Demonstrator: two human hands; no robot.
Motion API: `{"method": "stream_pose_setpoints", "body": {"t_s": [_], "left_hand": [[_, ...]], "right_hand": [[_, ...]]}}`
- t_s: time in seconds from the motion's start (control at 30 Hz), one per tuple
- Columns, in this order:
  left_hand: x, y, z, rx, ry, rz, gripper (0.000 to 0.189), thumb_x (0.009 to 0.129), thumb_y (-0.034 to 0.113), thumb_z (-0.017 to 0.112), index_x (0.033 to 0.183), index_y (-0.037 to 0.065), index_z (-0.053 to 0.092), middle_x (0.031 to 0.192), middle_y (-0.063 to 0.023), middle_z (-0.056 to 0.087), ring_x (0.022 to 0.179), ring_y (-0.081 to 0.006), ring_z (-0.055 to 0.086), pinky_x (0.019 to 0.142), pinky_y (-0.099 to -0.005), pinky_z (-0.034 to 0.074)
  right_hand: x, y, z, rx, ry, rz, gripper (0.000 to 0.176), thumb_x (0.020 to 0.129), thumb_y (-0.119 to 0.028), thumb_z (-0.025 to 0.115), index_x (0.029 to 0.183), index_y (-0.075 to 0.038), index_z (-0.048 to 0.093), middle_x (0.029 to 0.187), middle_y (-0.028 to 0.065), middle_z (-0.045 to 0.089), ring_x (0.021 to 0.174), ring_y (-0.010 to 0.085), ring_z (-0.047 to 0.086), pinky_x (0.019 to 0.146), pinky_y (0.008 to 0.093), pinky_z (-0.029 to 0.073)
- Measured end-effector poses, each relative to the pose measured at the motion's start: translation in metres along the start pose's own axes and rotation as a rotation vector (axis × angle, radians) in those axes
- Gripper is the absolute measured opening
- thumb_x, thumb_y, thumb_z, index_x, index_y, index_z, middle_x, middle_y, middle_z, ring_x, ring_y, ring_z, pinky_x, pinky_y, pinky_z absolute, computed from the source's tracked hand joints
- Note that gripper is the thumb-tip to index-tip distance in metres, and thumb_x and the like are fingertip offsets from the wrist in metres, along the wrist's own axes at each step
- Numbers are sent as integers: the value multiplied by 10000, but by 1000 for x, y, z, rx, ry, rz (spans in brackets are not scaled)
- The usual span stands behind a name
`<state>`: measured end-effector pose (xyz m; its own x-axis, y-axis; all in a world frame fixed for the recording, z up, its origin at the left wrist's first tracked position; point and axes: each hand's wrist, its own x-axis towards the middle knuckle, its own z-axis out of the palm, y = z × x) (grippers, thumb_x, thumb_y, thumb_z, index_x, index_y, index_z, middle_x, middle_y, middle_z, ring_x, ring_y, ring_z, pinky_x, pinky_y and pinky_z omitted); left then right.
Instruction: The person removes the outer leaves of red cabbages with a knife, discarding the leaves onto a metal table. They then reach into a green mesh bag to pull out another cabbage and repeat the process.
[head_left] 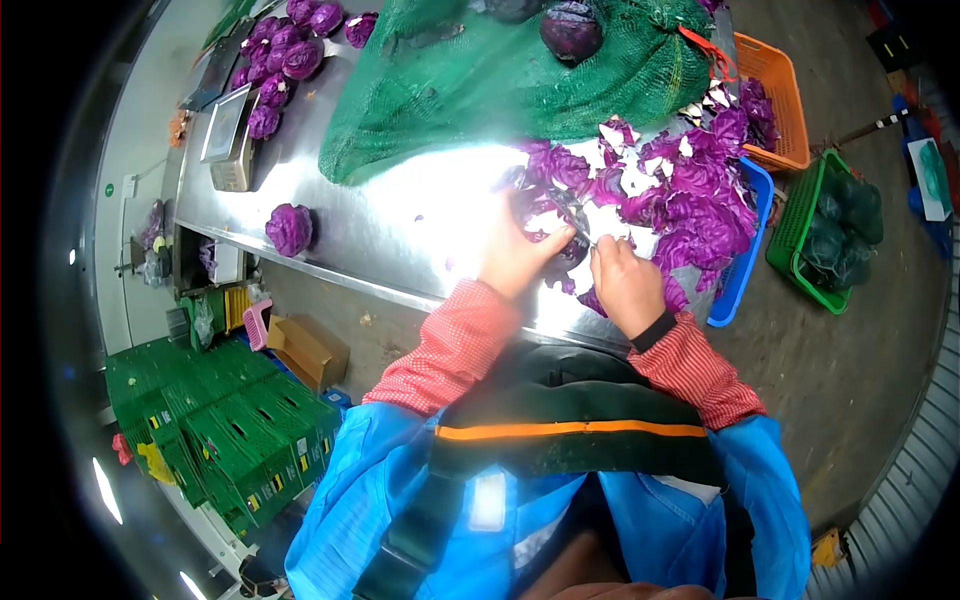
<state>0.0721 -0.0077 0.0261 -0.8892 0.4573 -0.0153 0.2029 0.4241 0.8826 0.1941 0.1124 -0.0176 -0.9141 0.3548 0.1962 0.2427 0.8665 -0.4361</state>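
At the table's near edge, my left hand (515, 250) is wrapped round a dark red cabbage (572, 254), its thumb lying across the top. Glare washes out part of that hand and of the cabbage. My right hand (626, 285) is closed in a pinch right beside the cabbage; a thin sliver shows at its fingertips, too small to name. Loose purple leaves with white stem pieces (690, 190) are heaped just beyond and to the right of both hands.
A green mesh sack (450, 100) lies across the metal table (370, 255), with a dark cabbage (571, 32) on it. Trimmed red cabbages (290, 230) and a scale (232, 145) are at left. Blue (745, 250), orange (790, 100) and green crates (800, 225) line the right side.
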Motion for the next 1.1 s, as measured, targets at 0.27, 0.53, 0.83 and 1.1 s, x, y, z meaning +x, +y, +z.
{"method": "stream_pose_setpoints", "body": {"t_s": [0.27, 0.53, 0.83, 1.1], "left_hand": [[-7, -7, 9, -24, 15, 0, 806, 627, 391, 838, 1201, -22, 450, 1139, -204, 437, 1104, -353, 460, 971, -447, 396], [-14, -43, -3, -238, -74, 88, 852, 572, 301, 845, 1246, 4, 417, 1222, -194, 441, 1170, -345, 455, 1015, -437, 384], [-27, -62, -15, -375, -82, 73, 902, 528, 274, 859, 1271, 39, 405, 1284, -199, 413, 1231, -353, 424, 1061, -442, 354], [-17, -60, -9, 66, -104, 387, 884, 522, 300, 882, 1248, 52, 442, 1293, -220, 408, 1240, -390, 405, 1053, -484, 351]], "right_hand": [[38, 70, 14, 246, -145, 377, 277, 985, -255, 434, 1037, -12, 556, 763, 259, 638, 722, 433, 632, 628, 521, 481], [57, 11, 7, 268, -59, 186, 233, 841, -258, 622, 913, -47, 558, 646, 200, 621, 639, 390, 645, 573, 477, 498], [68, 1, -14, 227, -137, 79, 424, 804, -332, 679, 1085, -40, 552, 767, 180, 663, 680, 366, 659, 571, 457, 509], [64, -15, -26, 82, -193, -194, 166, 780, -161, 629, 819, -33, 531, 663, 175, 632, 606, 353, 649, 546, 456, 517]]}}
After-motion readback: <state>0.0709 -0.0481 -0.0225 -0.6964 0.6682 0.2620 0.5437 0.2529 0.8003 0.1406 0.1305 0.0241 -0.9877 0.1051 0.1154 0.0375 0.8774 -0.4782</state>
